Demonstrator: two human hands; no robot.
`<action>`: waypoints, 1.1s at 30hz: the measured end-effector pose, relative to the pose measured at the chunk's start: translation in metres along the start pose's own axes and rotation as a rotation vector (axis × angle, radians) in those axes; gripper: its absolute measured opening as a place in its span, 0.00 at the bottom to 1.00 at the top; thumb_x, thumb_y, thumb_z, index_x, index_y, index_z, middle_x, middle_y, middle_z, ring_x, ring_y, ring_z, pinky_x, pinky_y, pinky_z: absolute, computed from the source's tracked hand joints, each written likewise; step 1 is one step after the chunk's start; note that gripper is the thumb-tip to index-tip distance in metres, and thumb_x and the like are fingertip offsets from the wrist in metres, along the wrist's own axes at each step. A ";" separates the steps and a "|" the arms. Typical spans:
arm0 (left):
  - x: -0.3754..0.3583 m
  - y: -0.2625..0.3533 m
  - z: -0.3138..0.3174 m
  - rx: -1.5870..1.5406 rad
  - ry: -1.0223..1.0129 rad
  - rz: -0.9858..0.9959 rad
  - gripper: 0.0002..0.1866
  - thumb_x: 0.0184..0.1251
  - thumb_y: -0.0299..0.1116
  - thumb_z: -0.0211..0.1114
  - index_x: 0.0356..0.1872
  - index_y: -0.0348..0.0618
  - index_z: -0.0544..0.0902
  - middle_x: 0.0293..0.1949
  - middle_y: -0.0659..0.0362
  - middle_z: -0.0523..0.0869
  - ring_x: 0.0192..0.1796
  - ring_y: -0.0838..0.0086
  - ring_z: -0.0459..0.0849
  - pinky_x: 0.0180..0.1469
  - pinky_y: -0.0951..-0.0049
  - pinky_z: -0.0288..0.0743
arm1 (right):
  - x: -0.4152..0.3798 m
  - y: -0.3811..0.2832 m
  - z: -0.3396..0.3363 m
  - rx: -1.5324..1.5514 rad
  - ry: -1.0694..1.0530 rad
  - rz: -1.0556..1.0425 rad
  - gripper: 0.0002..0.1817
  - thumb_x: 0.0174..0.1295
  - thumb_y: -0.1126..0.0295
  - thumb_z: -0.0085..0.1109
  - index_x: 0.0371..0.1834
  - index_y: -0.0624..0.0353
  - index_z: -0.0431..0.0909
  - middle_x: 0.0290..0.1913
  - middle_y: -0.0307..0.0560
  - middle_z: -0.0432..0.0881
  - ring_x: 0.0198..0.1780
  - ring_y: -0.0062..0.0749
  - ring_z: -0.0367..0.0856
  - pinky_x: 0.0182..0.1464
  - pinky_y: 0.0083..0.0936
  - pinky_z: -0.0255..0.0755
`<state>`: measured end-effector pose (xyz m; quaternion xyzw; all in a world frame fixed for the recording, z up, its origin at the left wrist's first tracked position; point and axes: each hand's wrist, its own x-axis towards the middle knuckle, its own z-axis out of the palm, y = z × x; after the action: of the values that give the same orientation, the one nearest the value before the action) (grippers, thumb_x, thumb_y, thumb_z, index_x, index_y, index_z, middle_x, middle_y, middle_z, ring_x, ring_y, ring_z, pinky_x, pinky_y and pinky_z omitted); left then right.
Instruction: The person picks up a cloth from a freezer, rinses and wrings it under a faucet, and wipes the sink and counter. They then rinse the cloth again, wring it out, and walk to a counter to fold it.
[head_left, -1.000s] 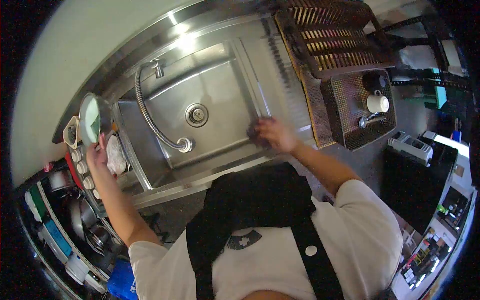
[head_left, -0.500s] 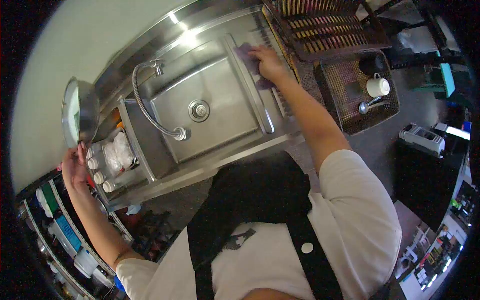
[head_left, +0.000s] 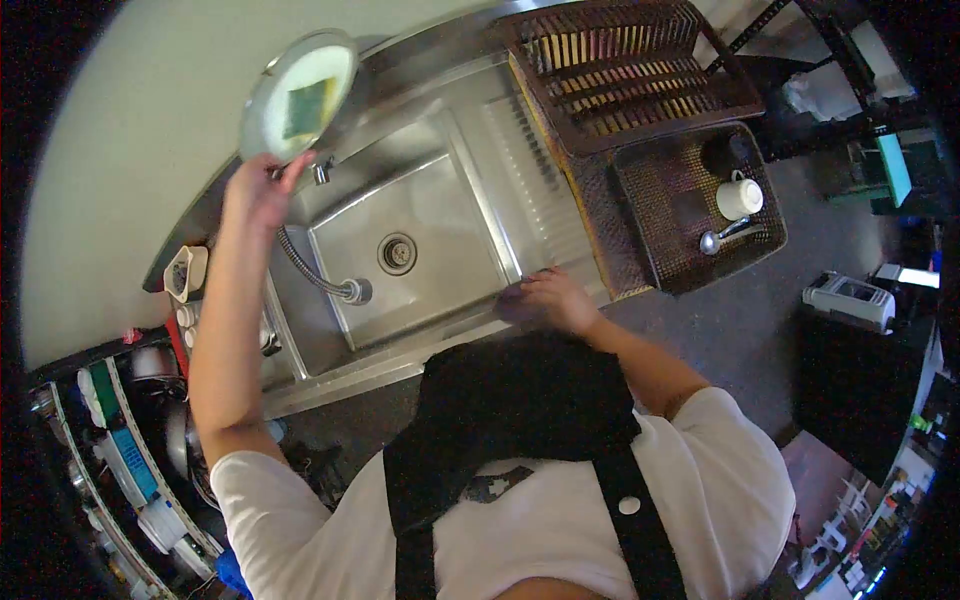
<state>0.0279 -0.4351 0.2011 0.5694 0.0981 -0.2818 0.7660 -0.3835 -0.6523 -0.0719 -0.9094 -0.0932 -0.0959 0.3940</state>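
Note:
My left hand (head_left: 262,193) grips the near edge of a metal bowl (head_left: 258,122), raised by the wall behind the faucet. Inside the bowl lies a green and yellow sponge (head_left: 308,108) on something white. My right hand (head_left: 563,302) presses a dark purple cloth (head_left: 518,302) against the front right edge of the steel sink (head_left: 365,225). The metal hose of the faucet (head_left: 312,268) arches over the left part of the basin, partly hidden by my left arm.
A brown dish rack (head_left: 640,75) stands at the back right. Before it, a mesh tray (head_left: 680,255) holds a white mug (head_left: 739,197) and a ladle (head_left: 711,242). White-capped jars (head_left: 187,316) sit left of the sink, near a beige container (head_left: 187,273). Shelves fill the lower left.
My left hand has carried the bowl up and right, tilting its inside into view. My right hand has moved the cloth from the back of the drainboard to the front edge.

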 end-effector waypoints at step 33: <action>0.090 -0.233 0.147 -0.023 -0.073 -0.090 0.26 0.72 0.37 0.54 0.65 0.42 0.57 0.61 0.40 0.68 0.52 0.50 0.81 0.45 0.57 0.86 | 0.007 0.012 0.000 -0.057 0.030 0.086 0.22 0.42 0.72 0.61 0.46 0.53 0.79 0.57 0.44 0.76 0.63 0.46 0.69 0.67 0.51 0.58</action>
<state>-0.0500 -0.6448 0.0172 0.5450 0.0989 -0.3353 0.7621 -0.3740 -0.6598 -0.0785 -0.9218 -0.0454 -0.0952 0.3730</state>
